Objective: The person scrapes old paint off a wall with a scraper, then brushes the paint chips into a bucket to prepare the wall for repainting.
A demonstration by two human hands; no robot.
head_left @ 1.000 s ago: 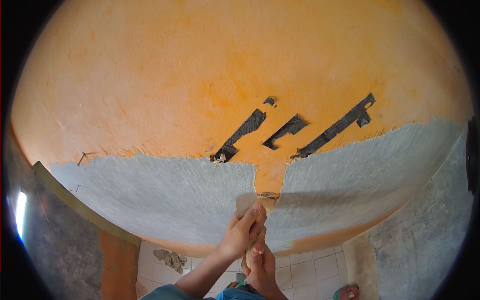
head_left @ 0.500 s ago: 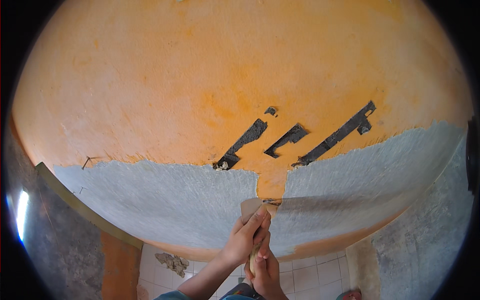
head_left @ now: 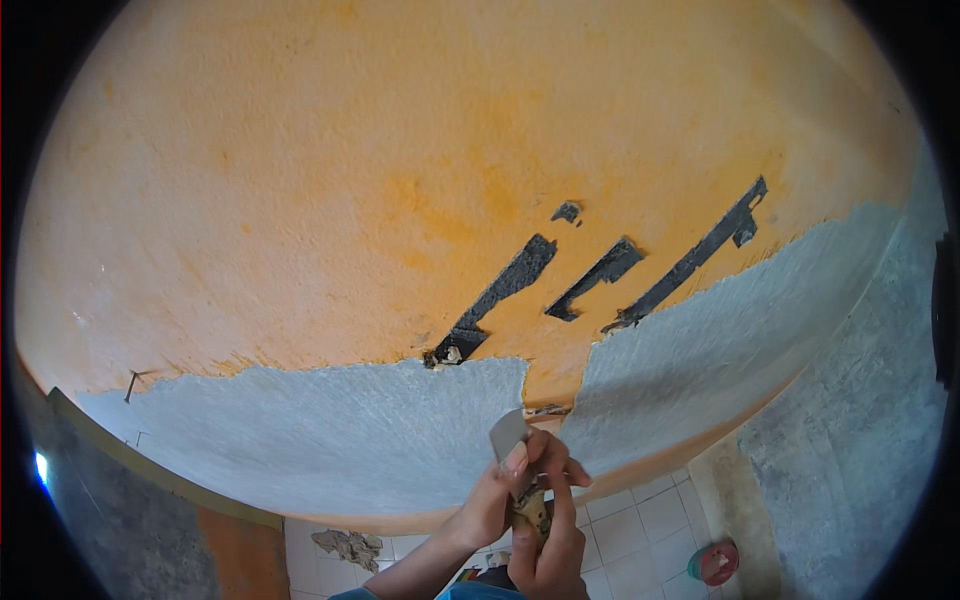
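Note:
My left hand point(head_left: 490, 500) grips a scraper, its thumb pressed on the flat grey blade point(head_left: 508, 432) and its other fingers curled behind. My right hand point(head_left: 555, 550) closes around the scraper's worn, yellowish handle point(head_left: 532, 510), below the left. Beyond the blade stands a wall with orange paint point(head_left: 330, 220) above and a scraped grey band point(head_left: 400, 420) below. A narrow orange strip point(head_left: 555, 380) runs down into the grey, with a ragged, peeling edge point(head_left: 548, 410) at its lower end, close to the blade tip. Whether the blade touches the wall I cannot tell.
Several black patches point(head_left: 510, 275) slant across the orange paint. A nail point(head_left: 133, 384) sticks out at the left. On the white tiled floor point(head_left: 620, 530) lie a crumpled greyish rag or scrap point(head_left: 348, 547) and a red and green round container point(head_left: 714, 564). Grey side walls point(head_left: 830, 450) flank the spot.
The scraper blade has tilted and come away from the strip's lower end. My hands have shifted slightly lower, and the fingers have moved on the tool. The view has turned, showing more of the container.

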